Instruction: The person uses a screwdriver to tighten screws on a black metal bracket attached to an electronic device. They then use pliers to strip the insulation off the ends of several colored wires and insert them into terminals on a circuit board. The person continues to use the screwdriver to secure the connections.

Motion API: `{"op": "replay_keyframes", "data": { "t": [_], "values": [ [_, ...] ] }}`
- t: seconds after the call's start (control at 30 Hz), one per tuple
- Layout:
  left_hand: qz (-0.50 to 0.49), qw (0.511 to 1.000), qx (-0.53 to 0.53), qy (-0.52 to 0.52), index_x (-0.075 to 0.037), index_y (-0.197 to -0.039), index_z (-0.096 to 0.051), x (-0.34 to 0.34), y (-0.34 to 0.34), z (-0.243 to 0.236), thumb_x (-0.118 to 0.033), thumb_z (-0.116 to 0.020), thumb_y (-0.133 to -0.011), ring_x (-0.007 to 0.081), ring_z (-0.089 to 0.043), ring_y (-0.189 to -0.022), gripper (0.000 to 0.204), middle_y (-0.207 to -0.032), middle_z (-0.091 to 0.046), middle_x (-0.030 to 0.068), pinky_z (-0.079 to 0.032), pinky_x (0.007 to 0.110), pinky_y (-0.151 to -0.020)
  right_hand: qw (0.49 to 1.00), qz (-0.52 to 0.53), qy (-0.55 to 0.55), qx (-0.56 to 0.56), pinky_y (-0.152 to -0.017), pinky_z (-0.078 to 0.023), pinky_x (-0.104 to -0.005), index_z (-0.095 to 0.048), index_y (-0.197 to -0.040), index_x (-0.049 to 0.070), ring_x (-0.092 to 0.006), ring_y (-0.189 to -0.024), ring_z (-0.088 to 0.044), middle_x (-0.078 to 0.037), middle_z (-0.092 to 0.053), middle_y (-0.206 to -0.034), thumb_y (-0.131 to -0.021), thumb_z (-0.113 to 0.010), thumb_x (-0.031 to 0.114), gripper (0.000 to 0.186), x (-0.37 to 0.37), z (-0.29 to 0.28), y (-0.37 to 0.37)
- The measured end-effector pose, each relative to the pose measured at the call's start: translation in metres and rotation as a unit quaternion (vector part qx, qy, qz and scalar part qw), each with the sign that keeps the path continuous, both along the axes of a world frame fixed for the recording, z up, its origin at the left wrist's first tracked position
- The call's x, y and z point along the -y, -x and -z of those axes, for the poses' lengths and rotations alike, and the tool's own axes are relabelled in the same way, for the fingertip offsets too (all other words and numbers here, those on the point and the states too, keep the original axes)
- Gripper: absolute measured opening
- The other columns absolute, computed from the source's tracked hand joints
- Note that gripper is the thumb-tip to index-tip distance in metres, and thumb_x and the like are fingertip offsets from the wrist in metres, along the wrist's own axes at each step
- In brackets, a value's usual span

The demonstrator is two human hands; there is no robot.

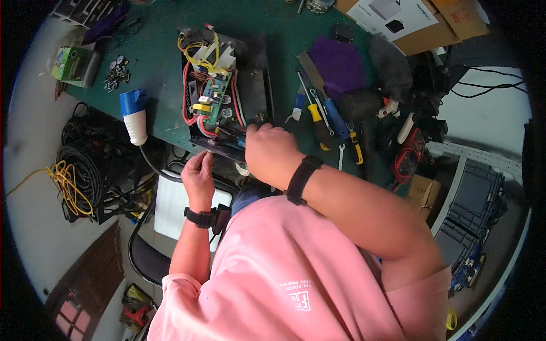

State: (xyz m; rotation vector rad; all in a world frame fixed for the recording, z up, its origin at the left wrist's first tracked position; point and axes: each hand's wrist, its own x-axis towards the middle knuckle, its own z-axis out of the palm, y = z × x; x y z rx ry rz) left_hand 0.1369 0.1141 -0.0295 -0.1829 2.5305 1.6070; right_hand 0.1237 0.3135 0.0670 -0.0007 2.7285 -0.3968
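Note:
An opened electrical device (253, 85) lies on the green bench in front of me, its black casing showing a green circuit board (216, 94) with red, white and yellow wires. A dark end panel (219, 149) stands at its near edge. My left hand (199, 177) pinches at the near side of that panel, thumb and fingers pressed together on something too small to name. Over the panel's right end, my right hand (272, 150) is closed, its fingertips turned in toward the casing. A bit of blue shows beside those fingers, but what they grip is hidden.
Right of the device lie a yellow-handled screwdriver (314, 112), a blue-handled file (335, 118), spanners and a purple cloth (339, 65). Loose screws (118, 73) and a blue-and-white plug (134, 116) are at left. A cardboard box (418, 28) stands far right; coiled cables (85, 165) sit below left.

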Motion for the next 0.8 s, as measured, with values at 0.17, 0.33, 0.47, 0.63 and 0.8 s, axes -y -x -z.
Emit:
{"op": "replay_keyframes", "data": {
  "t": [0.17, 0.33, 0.47, 0.63, 0.8],
  "values": [
    [-0.004, 1.0, 0.012, -0.024, 0.005, -0.099, -0.066, -0.003, 0.003, -0.003, -0.011, -0.063, -0.091, 0.0097, -0.057, -0.069, 0.018, -0.078, -0.066, 0.0059, -0.045, 0.024, -0.065, 0.99, -0.049, -0.125, -0.053, -0.061, -0.054, -0.0386, -0.058, -0.095, 0.003, -0.0277, -0.078, -0.065, -0.012, -0.062, -0.086, -0.078, -0.058, 0.016, 0.022, 0.003, -0.002, 0.004],
    [0.003, 0.999, 0.021, -0.039, 0.005, -0.099, -0.066, -0.002, 0.004, -0.004, -0.011, -0.062, -0.09, 0.0114, -0.059, -0.071, 0.019, -0.079, -0.066, 0.0069, -0.046, 0.025, -0.065, 0.99, -0.047, -0.126, -0.034, -0.063, -0.054, -0.0378, -0.059, -0.094, 0.003, -0.0282, -0.08, -0.065, -0.014, -0.063, -0.088, -0.079, -0.058, 0.017, 0.021, 0.004, -0.009, 0.007],
    [0.007, 0.998, 0.028, -0.052, 0.005, -0.099, -0.066, 0.002, 0.005, -0.005, -0.012, -0.062, -0.09, 0.0123, -0.059, -0.072, 0.019, -0.08, -0.066, 0.0078, -0.047, 0.026, -0.066, 0.997, -0.048, -0.063, 0.025, -0.067, -0.053, -0.0436, -0.061, -0.101, 0.003, -0.0306, -0.087, -0.065, -0.015, -0.065, -0.096, -0.08, -0.058, 0.02, 0.027, 0.002, -0.005, 0.003],
    [0.008, 0.999, 0.026, -0.035, 0.006, -0.1, -0.066, 0.002, 0.004, -0.014, -0.011, -0.06, -0.091, 0.0095, -0.057, -0.07, 0.02, -0.079, -0.065, 0.0047, -0.046, 0.024, -0.064, 0.985, -0.115, -0.014, 0.13, -0.075, -0.053, -0.0441, -0.069, -0.097, 0.002, -0.0313, -0.092, -0.067, -0.016, -0.068, -0.101, -0.078, -0.057, 0.016, 0.026, -0.006, -0.037, 0.026],
    [0.019, 0.999, -0.017, -0.024, 0.005, -0.099, -0.066, 0.003, 0.004, -0.01, -0.012, -0.06, -0.091, 0.0082, -0.055, -0.069, 0.019, -0.079, -0.065, 0.0034, -0.045, 0.023, -0.063, 0.961, -0.16, 0.028, 0.225, -0.076, -0.053, -0.0407, -0.072, -0.086, 0.001, -0.035, -0.091, -0.066, -0.021, -0.068, -0.095, -0.077, -0.055, 0.014, 0.023, -0.006, -0.028, 0.053]
  ]
}}
